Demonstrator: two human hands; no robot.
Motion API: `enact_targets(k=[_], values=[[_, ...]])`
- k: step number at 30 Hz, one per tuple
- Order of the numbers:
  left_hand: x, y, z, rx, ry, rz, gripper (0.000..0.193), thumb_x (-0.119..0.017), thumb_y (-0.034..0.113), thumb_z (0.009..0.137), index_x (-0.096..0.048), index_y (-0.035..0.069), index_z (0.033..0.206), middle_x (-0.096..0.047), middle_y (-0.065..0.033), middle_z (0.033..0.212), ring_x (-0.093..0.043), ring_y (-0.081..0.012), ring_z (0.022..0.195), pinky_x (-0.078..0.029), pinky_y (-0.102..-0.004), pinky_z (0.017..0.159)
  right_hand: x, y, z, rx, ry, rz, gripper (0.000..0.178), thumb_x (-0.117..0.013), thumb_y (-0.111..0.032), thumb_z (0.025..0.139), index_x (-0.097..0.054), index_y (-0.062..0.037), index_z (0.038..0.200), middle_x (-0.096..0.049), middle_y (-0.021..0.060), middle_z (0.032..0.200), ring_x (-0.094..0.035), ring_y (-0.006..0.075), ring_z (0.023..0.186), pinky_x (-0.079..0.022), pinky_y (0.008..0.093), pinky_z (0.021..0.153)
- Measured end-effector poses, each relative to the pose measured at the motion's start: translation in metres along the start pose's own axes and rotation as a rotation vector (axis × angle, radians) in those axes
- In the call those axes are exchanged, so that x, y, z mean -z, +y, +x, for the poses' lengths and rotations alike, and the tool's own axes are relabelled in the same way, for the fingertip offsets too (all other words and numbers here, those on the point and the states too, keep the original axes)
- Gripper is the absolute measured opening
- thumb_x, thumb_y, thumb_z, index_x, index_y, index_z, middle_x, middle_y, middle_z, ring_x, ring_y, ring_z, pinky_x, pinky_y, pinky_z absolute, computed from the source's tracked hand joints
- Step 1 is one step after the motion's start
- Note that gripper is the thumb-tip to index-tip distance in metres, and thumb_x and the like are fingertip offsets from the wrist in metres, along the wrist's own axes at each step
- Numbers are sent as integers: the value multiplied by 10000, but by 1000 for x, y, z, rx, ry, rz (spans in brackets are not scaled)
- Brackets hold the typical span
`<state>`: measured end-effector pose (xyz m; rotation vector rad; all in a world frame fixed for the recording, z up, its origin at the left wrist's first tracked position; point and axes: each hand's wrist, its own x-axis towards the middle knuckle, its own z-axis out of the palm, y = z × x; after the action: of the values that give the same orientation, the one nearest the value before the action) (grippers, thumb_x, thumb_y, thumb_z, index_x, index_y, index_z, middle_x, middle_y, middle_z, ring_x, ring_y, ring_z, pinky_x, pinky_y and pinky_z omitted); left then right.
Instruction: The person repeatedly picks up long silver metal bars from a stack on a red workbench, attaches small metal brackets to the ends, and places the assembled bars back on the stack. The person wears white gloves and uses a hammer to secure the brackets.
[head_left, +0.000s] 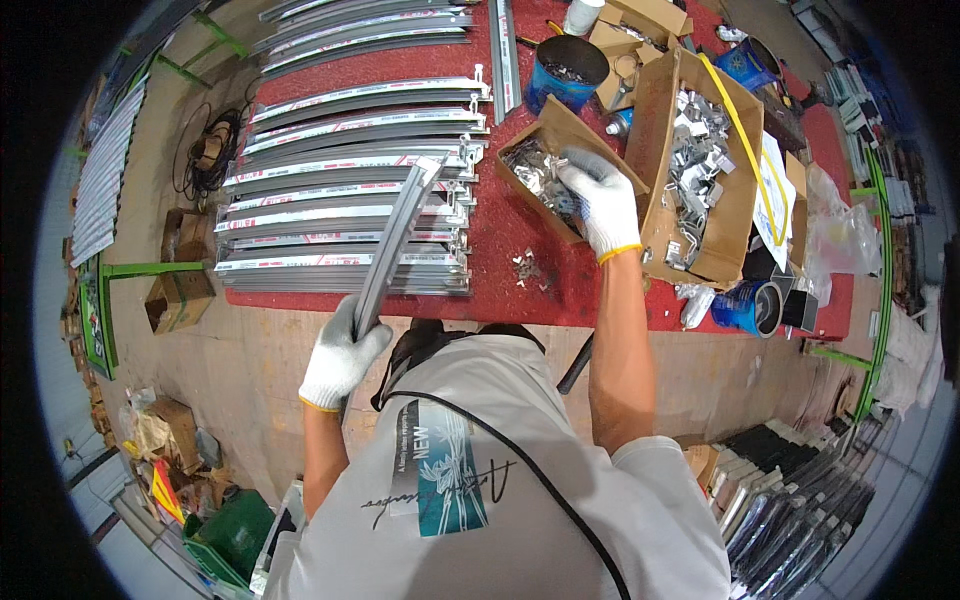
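Observation:
My left hand (345, 352), in a white knit glove, is closed round the lower part of a long grey metal profile (395, 240). The profile slants up and away to the right, its far end over a row of similar profiles (345, 210) lying on the red-covered table (505, 270). Over a small cardboard box (570, 120), my gloved right hand (600, 195) reaches in with its fingers down among small shiny metal pieces (535, 172). Its fingertips are partly hidden there, and whether they pinch a piece cannot be made out.
A larger cardboard box (740, 235) of metal brackets (693, 165) stands right of my right hand. Behind the small box is a blue bucket (565, 75). Another blue bucket (748, 308) lies at the near right edge. Tiny metal bits (528, 268) are scattered before the small box.

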<state>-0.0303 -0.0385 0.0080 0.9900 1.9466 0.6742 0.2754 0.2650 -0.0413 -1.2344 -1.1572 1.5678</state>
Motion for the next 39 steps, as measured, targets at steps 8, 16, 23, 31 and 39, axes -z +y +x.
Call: enact_targets(k=[8, 16, 23, 31, 39], values=[[-2, 13, 14, -27, -81, 79, 475, -798, 206, 928, -664, -5, 1332, -688, -99, 954, -654, -185, 868, -568, -371, 836, -5, -6, -42, -134, -38, 585, 212, -696, -194, 1082, -687, 3, 1158, -702, 96, 928, -699, 210, 761, -597, 363, 662], [-14, 14, 9, -71, -89, 36, 508, -805, 206, 911, -664, 1, 1354, -694, -136, 931, -658, -220, 833, -572, -388, 823, -13, -41, -78, -46, -92, 117, 186, -801, -174, 988, -749, 4, 1007, -728, 71, 890, -672, 153, 703, -562, 308, 648], [-22, 20, 3, -61, -46, 86, 504, -802, 207, 895, -661, 1, 1333, -687, -130, 884, -658, -226, 795, -569, -391, 792, -17, -43, -86, 15, -122, -93, 198, -826, -161, 940, -781, 16, 1014, -744, 42, 865, -665, 119, 715, -549, 299, 670], [-31, 22, 0, -78, -40, 62, 491, -791, 173, 905, -660, 6, 1347, -697, -138, 884, -684, -232, 800, -580, -395, 794, -11, -46, -90, 50, -172, 9, 243, -760, -77, 976, -818, 54, 1172, -811, 78, 1035, -710, 121, 903, -577, 299, 841], [-30, 31, 0, 3, -47, 84, 543, -836, 201, 879, -669, -9, 1352, -741, -172, 959, -722, -273, 865, -591, -406, 855, -10, -31, -87, 146, -101, -180, 238, -723, -98, 1035, -797, 30, 1221, -795, 91, 990, -698, 120, 851, -571, 294, 786]])
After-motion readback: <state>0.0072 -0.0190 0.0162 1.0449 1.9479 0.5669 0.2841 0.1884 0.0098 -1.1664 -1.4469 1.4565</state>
